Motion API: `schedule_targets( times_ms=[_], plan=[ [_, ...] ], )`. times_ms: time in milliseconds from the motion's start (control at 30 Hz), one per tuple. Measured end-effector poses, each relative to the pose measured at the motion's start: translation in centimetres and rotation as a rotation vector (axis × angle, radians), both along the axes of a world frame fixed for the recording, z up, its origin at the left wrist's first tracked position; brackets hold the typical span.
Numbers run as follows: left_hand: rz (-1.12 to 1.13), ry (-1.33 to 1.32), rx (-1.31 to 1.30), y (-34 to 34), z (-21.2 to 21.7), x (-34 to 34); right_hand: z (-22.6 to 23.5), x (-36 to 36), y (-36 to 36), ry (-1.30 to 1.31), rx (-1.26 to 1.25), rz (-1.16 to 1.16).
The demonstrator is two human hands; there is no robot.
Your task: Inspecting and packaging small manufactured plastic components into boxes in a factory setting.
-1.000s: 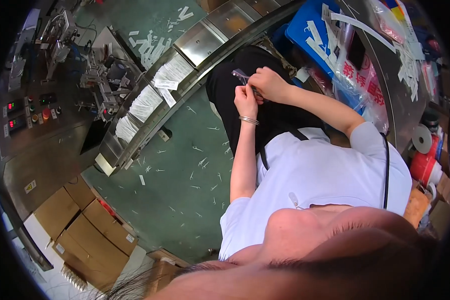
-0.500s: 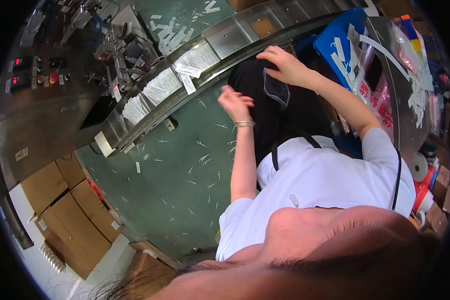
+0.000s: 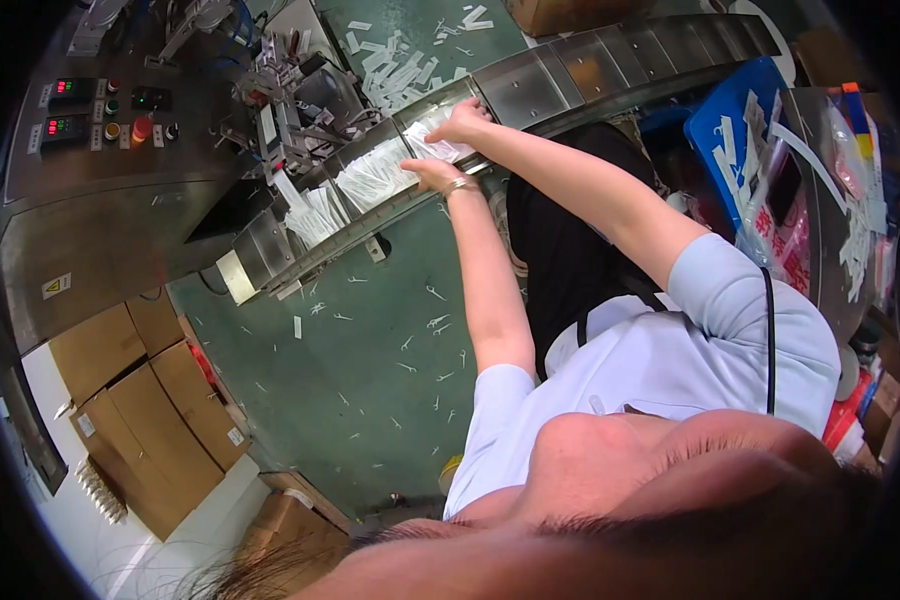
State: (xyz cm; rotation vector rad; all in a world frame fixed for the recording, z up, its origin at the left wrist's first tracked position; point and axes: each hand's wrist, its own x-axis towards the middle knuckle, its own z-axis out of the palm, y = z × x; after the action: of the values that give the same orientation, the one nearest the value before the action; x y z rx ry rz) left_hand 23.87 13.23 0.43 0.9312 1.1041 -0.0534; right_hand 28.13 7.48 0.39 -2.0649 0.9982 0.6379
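Observation:
Both my hands are at the metal conveyor channel, around a heap of slim white packets [image 3: 438,140] in one compartment. My right hand [image 3: 460,122] reaches over the far end of this heap, its thumb and fingers spread apart. At the near rim, my left hand [image 3: 432,174] has its thumb stretched toward the packets; its other fingers are partly hidden. I cannot make out a packet gripped in either hand. Left of my hands, a fuller pile of white packets [image 3: 372,175] fills the adjoining compartment, and another pile of packets [image 3: 313,213] lies beyond it.
The conveyor [image 3: 530,88] curves away to the upper right. A machine with a control panel [image 3: 110,115] stands left. Loose packets and small white picks litter the green floor [image 3: 370,330]. A blue bin [image 3: 712,120] is on my right; cardboard boxes [image 3: 150,430] stand lower left.
Both hands have moved left and forward from above my lap to the packets in the channel. The clear plastic bag by my right hand no longer shows. The view has shifted slightly.

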Motion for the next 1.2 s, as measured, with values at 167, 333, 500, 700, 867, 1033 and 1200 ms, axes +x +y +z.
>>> schedule_targets(
  times_ms=[167, 333, 500, 700, 867, 1033, 1200],
  plan=[
    [-0.234, -0.272, -0.114, 3.1, -4.5, -1.4, 0.1, 0.4, 2.1, 0.109, -0.09, -0.069],
    [-0.27, -0.187, -0.075, 3.9, -4.2, -2.7, 0.1, -0.1, 3.0, -0.015, 0.013, -0.099],
    [0.05, -0.013, 0.273, 2.0, -0.8, -4.5, 0.1, -0.6, 2.0, -0.172, 0.005, -0.08],
    [-0.024, -0.326, 0.467, 2.4, -0.1, -6.2, -0.6, -0.9, -3.2, -0.456, 0.25, -0.026],
    [-0.454, -0.597, 0.472, 3.7, 0.7, -1.8, 1.3, -3.0, -5.7, -0.765, 0.729, -0.068],
    [-0.604, -0.483, 0.134, 0.2, 3.0, 1.8, 2.8, -5.2, -7.4, -0.95, 0.735, 0.055],
    [-0.704, -0.651, -0.118, -6.3, 5.5, -2.8, 3.9, -10.4, -10.7, -1.089, 0.843, -0.061]
  ],
)
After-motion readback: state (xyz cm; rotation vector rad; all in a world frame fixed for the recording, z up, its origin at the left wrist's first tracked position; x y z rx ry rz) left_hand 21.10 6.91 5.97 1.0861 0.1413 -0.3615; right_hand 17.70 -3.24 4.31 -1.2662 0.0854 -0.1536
